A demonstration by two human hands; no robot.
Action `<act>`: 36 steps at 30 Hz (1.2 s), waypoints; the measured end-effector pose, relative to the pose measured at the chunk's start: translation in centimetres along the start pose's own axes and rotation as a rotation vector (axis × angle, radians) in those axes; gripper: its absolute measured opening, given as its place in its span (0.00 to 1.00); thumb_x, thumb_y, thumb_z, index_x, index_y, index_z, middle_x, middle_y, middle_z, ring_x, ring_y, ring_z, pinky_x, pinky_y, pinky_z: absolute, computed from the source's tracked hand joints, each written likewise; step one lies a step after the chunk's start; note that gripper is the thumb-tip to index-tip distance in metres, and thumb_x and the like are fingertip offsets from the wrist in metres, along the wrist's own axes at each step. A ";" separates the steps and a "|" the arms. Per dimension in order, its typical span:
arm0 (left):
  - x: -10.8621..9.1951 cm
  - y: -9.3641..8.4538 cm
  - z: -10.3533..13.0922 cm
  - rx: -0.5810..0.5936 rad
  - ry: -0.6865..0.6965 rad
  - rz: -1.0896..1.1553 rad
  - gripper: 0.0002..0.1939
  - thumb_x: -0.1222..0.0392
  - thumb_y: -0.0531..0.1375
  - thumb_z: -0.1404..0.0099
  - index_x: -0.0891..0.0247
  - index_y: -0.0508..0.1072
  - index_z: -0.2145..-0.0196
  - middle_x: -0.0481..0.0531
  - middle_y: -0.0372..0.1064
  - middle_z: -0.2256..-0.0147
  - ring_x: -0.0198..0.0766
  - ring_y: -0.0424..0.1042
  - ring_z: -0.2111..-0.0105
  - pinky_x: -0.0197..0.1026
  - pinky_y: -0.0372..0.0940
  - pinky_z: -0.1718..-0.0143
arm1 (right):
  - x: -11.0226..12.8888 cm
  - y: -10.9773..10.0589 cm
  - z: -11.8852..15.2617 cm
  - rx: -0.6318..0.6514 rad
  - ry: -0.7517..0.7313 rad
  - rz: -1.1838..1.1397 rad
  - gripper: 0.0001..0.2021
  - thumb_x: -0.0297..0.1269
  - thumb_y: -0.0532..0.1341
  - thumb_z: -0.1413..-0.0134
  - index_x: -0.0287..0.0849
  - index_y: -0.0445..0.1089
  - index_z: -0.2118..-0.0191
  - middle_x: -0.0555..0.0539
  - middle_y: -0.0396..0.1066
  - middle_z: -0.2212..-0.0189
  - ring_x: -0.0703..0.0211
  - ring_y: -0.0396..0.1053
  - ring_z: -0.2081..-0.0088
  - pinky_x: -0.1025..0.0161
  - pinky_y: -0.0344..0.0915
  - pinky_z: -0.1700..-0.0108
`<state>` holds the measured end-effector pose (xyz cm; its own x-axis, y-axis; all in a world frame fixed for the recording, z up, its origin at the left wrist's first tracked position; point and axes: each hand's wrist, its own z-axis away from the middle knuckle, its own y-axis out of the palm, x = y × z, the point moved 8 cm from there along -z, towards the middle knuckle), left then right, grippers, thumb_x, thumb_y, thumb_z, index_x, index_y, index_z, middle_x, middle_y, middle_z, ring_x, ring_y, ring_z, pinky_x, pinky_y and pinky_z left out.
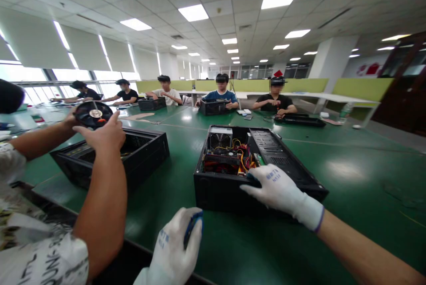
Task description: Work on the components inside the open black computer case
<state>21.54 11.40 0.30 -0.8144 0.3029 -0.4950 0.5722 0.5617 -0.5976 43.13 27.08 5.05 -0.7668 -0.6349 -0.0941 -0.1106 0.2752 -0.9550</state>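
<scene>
White-gloved, the left hand [178, 241] is half curled; I cannot tell if it holds something. The right hand [274, 187] reaches over the near wall of the open computer case [216, 191], its grip hidden. This case, on the green table [180, 169], is probably heavy, stiff; hold opposite walls.

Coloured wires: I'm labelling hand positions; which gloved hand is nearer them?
Right. The right hand is at the near edge of the case, close to the wires; the left hand is farther off, short of the case.
</scene>
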 end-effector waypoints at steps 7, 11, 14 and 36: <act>-4.9 -1.5 -3.6 0.117 0.104 -0.002 0.11 0.56 0.54 0.28 0.56 0.70 0.50 0.51 0.72 0.61 0.39 0.75 0.64 0.42 0.69 0.61 | 2.1 -1.6 5.0 -0.052 -0.034 -0.016 0.22 0.58 0.59 0.40 0.43 0.75 0.60 0.44 0.78 0.66 0.46 0.74 0.64 0.54 0.63 0.59; -7.3 -0.6 -5.4 0.228 0.124 -0.087 0.11 0.53 0.52 0.27 0.55 0.71 0.52 0.52 0.72 0.60 0.41 0.75 0.62 0.44 0.68 0.59 | 2.9 -1.9 7.2 -0.085 -0.063 -0.034 0.20 0.57 0.60 0.41 0.44 0.75 0.64 0.44 0.77 0.68 0.47 0.73 0.65 0.53 0.61 0.60; -8.2 0.8 -6.1 0.295 0.154 -0.159 0.12 0.51 0.51 0.27 0.56 0.72 0.54 0.52 0.72 0.59 0.42 0.75 0.61 0.45 0.67 0.60 | 3.4 -2.3 8.8 -0.134 -0.090 -0.046 0.18 0.56 0.62 0.42 0.45 0.75 0.63 0.44 0.76 0.68 0.48 0.73 0.66 0.53 0.61 0.60; -10.4 2.8 -3.1 0.611 0.142 -0.205 0.13 0.52 0.50 0.27 0.57 0.72 0.59 0.52 0.74 0.61 0.43 0.75 0.61 0.46 0.68 0.56 | 5.4 -5.2 14.3 -0.206 -0.139 -0.184 0.13 0.52 0.64 0.44 0.47 0.72 0.67 0.45 0.74 0.69 0.51 0.71 0.67 0.53 0.64 0.60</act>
<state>31.29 12.19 5.71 -0.8938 0.3584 -0.2697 0.3219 0.0940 -0.9421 48.62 11.87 5.44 -0.6298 -0.7764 0.0239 -0.3762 0.2779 -0.8839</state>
